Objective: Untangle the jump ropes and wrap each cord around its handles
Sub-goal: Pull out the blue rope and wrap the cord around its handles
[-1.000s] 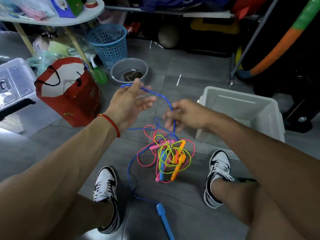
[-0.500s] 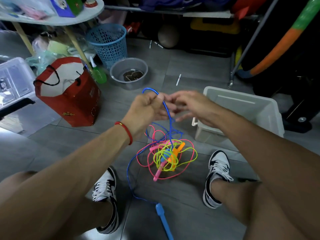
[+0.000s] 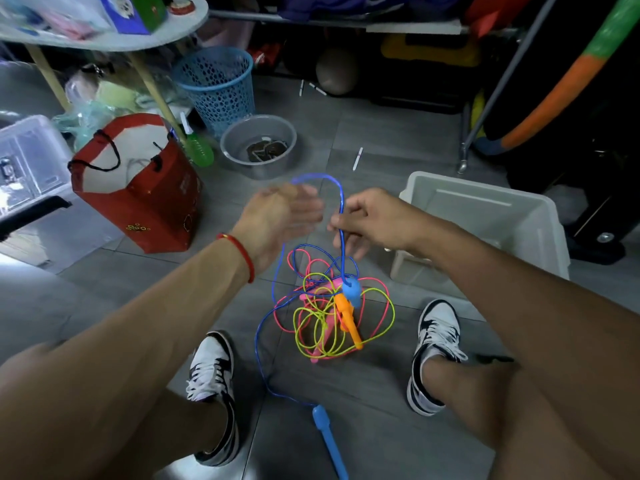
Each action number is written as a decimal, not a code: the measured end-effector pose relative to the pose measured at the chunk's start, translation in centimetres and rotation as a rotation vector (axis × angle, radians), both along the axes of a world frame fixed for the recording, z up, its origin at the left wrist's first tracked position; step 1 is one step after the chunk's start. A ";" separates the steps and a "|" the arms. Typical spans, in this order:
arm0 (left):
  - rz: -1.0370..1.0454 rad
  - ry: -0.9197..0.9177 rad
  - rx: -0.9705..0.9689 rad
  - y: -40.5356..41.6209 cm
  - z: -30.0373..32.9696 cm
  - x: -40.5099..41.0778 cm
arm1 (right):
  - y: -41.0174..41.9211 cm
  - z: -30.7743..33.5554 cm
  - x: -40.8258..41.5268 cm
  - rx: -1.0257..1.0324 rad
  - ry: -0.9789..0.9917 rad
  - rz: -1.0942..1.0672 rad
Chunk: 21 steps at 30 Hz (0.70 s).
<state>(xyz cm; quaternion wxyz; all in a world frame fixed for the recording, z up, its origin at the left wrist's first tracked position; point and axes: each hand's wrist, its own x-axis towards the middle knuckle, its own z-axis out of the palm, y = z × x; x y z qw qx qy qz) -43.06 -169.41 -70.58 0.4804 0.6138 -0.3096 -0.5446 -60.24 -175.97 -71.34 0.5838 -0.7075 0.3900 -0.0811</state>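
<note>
A tangle of jump ropes (image 3: 329, 313) lies on the grey floor between my shoes: pink, yellow-green and blue cords with orange handles (image 3: 348, 318) and a pink handle inside. My right hand (image 3: 370, 220) pinches the blue cord (image 3: 341, 209), which runs down to a blue handle (image 3: 351, 293) lifted over the pile. The cord arches over towards my left hand (image 3: 280, 216), blurred, fingers spread beside it. The other blue handle (image 3: 329, 438) lies on the floor near me.
A white plastic bin (image 3: 485, 216) stands at the right. A red paper bag (image 3: 138, 188), a grey bowl (image 3: 258, 145) and a blue basket (image 3: 216, 83) sit at the left and back. A table leg (image 3: 152, 88) and metal pole (image 3: 495, 95) flank the area.
The blue cord has been pulled up, and its handle has risen out of the pile. My left hand has let go of the cord and moved left; my right hand now pinches it.
</note>
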 end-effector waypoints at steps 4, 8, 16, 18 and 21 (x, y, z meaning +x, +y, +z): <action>-0.353 -0.175 0.163 2.4 -3.2 -2.4 | 0.3 0.4 0.4 0.042 -0.084 -0.116; -0.459 -0.104 0.241 4.5 -5.6 -3.8 | 0.8 -0.5 1.1 0.091 -0.142 -0.255; -0.439 -0.233 0.202 6.1 -7.0 -0.8 | 1.6 -1.8 1.8 0.056 -0.184 -0.464; -0.425 -0.265 0.209 6.6 -7.1 -0.4 | 1.6 -2.6 1.9 0.096 -0.159 -0.504; -0.326 -0.271 0.277 7.2 -7.4 0.3 | 1.9 -4.5 1.3 -0.006 0.192 -0.349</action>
